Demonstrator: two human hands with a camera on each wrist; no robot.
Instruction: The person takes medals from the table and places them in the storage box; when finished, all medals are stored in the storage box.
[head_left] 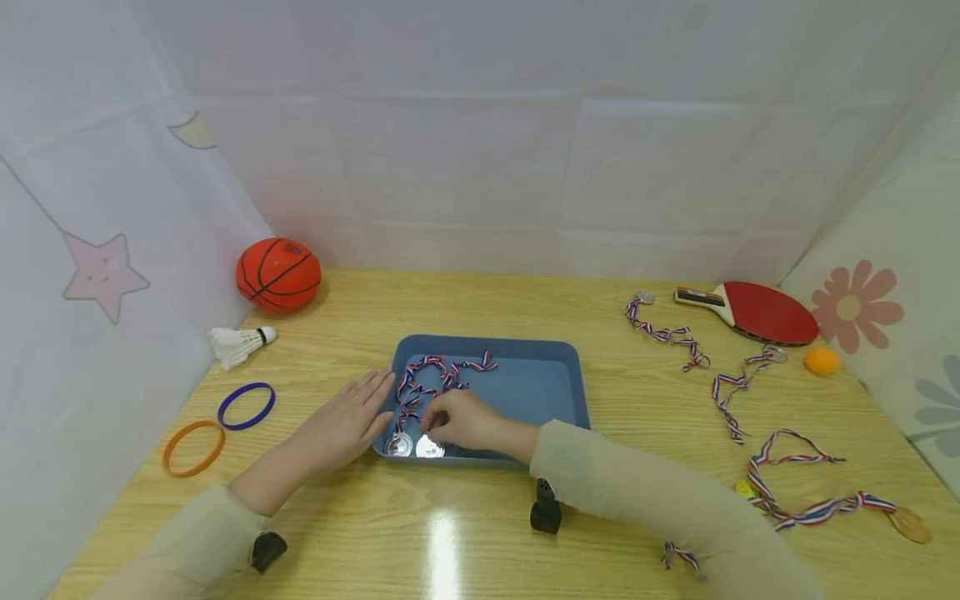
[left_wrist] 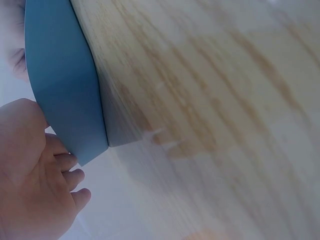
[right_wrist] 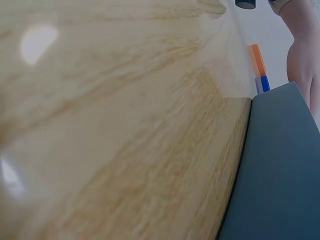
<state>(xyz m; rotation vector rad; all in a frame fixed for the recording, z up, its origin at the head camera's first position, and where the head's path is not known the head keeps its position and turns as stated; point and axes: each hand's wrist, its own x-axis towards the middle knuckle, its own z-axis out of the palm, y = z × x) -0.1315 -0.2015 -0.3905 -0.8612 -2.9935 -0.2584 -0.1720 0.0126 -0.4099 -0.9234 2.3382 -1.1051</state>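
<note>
A blue-grey tray [head_left: 536, 396] lies on the wooden table, its near wall also showing in the left wrist view [left_wrist: 65, 75]. Inside, at its left end, are two silver medals, one in the near left corner [head_left: 398, 444] and another silver medal [head_left: 430, 450] beside it. Their red, white and blue ribbons [head_left: 420, 387] lie twisted behind them. My right hand [head_left: 463, 421] reaches into the tray and pinches at the top of the second medal; the fingertips partly hide the contact. My left hand [head_left: 348, 419], fingers straight, rests against the tray's left rim.
Left of the tray are a small basketball [head_left: 278, 275], a shuttlecock [head_left: 242, 343], a blue wristband [head_left: 247, 407] and an orange wristband [head_left: 193, 448]. Rightward lie ribboned medals, including a gold medal [head_left: 910, 525], a table tennis bat [head_left: 768, 312] and an orange ball [head_left: 822, 361].
</note>
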